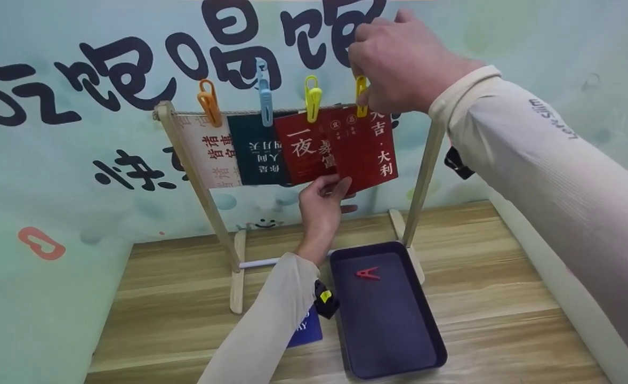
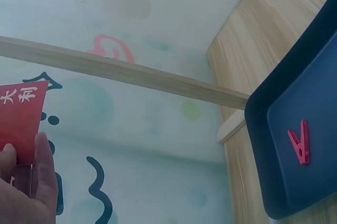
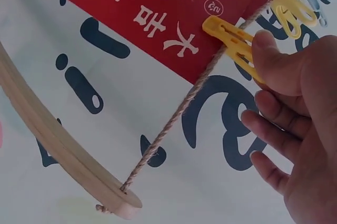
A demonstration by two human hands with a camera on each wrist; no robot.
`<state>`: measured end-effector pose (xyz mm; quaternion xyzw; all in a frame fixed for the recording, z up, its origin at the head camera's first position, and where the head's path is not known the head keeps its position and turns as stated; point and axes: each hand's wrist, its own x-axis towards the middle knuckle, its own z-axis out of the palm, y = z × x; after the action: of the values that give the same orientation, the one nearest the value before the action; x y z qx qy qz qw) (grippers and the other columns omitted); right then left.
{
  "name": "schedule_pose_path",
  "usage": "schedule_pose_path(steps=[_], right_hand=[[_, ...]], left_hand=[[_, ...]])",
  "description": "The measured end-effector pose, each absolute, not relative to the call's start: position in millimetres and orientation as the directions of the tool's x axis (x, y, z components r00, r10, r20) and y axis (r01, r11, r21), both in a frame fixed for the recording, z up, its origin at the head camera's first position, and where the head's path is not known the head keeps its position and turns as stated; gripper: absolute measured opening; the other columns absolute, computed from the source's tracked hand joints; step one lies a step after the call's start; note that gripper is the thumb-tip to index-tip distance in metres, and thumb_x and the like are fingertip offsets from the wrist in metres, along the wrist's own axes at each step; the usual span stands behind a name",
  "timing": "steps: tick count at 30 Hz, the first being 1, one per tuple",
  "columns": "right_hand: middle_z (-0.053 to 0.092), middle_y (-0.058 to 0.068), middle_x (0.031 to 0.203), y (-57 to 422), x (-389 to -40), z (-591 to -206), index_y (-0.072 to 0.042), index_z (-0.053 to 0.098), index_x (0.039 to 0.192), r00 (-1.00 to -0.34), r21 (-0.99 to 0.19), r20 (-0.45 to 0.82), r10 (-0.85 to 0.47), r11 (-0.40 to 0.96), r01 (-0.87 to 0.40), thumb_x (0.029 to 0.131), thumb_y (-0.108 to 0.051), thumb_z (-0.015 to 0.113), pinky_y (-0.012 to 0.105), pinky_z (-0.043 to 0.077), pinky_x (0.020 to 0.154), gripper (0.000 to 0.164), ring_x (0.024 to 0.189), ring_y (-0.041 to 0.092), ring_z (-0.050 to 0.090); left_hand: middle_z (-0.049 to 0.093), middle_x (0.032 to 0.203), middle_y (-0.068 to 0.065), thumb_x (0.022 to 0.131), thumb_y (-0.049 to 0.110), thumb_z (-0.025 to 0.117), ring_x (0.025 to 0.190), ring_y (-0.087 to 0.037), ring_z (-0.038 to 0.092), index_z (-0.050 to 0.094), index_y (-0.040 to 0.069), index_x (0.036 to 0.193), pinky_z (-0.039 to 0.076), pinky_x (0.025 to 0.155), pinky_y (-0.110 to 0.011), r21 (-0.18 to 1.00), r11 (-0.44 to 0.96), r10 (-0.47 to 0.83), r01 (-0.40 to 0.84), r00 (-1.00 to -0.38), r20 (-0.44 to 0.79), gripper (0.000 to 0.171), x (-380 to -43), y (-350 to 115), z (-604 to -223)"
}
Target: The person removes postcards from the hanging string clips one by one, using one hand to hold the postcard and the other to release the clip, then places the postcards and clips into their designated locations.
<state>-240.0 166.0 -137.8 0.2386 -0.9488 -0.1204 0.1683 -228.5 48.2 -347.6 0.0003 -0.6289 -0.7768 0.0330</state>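
A red card (image 1: 367, 152) with white characters hangs from the rope (image 3: 176, 113), at the right end of a row of cards. My left hand (image 1: 322, 205) pinches its lower edge between thumb and fingers; in the left wrist view the card's corner (image 2: 26, 108) shows above the fingertips. At the rope, my right hand (image 1: 399, 61) pinches a yellow clothespin (image 3: 231, 40) whose jaws sit over the card's top edge. Another red card (image 1: 300, 146) partly lies behind this one, under a second yellow clothespin (image 1: 313, 101).
A dark green card (image 1: 255, 154) and a pale card (image 1: 207, 152) hang further left, under blue (image 1: 265, 98) and orange (image 1: 210, 104) clothespins. Below the wooden frame (image 1: 426, 181), a dark tray (image 1: 388, 330) holds a red clothespin (image 1: 368, 273). A blue card (image 1: 308, 330) lies partly under my left arm.
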Motion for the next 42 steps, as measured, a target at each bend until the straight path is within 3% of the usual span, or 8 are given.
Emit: schedule_pose_path(steps=[10, 15, 21, 27, 37, 42], right_hand=[[0.061, 0.016, 0.095, 177, -238, -144, 0.001, 0.067, 0.097, -0.727, 0.195, 0.382, -0.570, 0.819, -0.540, 0.079, -0.020, 0.072, 0.047, 0.035, 0.088, 0.028, 0.091, 0.029, 0.053], [0.063, 0.016, 0.089, 180, -237, -146, 0.003, 0.068, 0.093, -0.681, 0.150, 0.440, -0.586, 0.795, -0.587, 0.078, -0.016, 0.073, 0.044, 0.037, 0.087, 0.025, 0.084, 0.027, 0.054], [0.064, 0.016, 0.087, 184, -235, -149, 0.005, 0.068, 0.091, -0.666, 0.109, 0.470, -0.580, 0.786, -0.608, 0.078, -0.013, 0.072, 0.043, 0.041, 0.090, 0.022, 0.080, 0.027, 0.056], [0.063, 0.017, 0.090, 191, -234, -150, 0.006, 0.066, 0.093, -0.664, 0.079, 0.498, -0.559, 0.791, -0.607, 0.081, -0.011, 0.068, 0.042, 0.052, 0.079, 0.021, 0.082, 0.027, 0.054], [0.064, 0.016, 0.094, 193, -234, -150, 0.004, 0.067, 0.090, -0.646, 0.030, 0.546, -0.533, 0.783, -0.621, 0.080, -0.017, 0.070, 0.041, 0.039, 0.093, 0.024, 0.085, 0.026, 0.055], [0.064, 0.015, 0.090, 195, -233, -154, 0.004, 0.066, 0.088, -0.609, 0.043, 0.585, -0.535, 0.770, -0.636, 0.080, -0.020, 0.070, 0.040, 0.037, 0.090, 0.026, 0.084, 0.025, 0.056]], left_hand=[[0.067, 0.091, -0.012, 0.083, 0.017, 0.067, 0.072, -0.017, 0.068, 0.065, 0.005, 0.099, 0.058, 0.059, -0.035, 0.977, -0.204, -0.050, 0.061, -0.997, 0.051, 0.020, -224, 50, -348], [0.068, 0.091, -0.013, 0.082, 0.017, 0.068, 0.076, -0.023, 0.068, 0.065, 0.005, 0.099, 0.058, 0.059, -0.036, 0.974, -0.210, -0.055, 0.086, -0.996, 0.076, 0.021, -223, 50, -347], [0.068, 0.091, -0.013, 0.081, 0.019, 0.069, 0.076, -0.023, 0.067, 0.067, 0.006, 0.098, 0.058, 0.063, -0.036, 0.970, -0.233, -0.062, 0.072, -0.996, 0.059, 0.021, -222, 49, -351], [0.067, 0.091, -0.013, 0.081, 0.022, 0.069, 0.074, -0.018, 0.067, 0.067, 0.005, 0.097, 0.058, 0.066, -0.035, 0.974, -0.218, -0.059, 0.060, -0.997, 0.049, 0.023, -221, 45, -358], [0.067, 0.091, -0.013, 0.080, 0.020, 0.069, 0.083, -0.029, 0.068, 0.067, 0.003, 0.097, 0.058, 0.065, -0.036, 0.981, -0.183, -0.060, 0.060, -0.997, 0.050, 0.023, -216, 38, -364], [0.066, 0.088, -0.012, 0.079, 0.019, 0.070, 0.075, -0.024, 0.067, 0.067, 0.002, 0.095, 0.058, 0.060, -0.034, 0.987, -0.149, -0.054, 0.066, -0.997, 0.058, 0.023, -211, 36, -368]])
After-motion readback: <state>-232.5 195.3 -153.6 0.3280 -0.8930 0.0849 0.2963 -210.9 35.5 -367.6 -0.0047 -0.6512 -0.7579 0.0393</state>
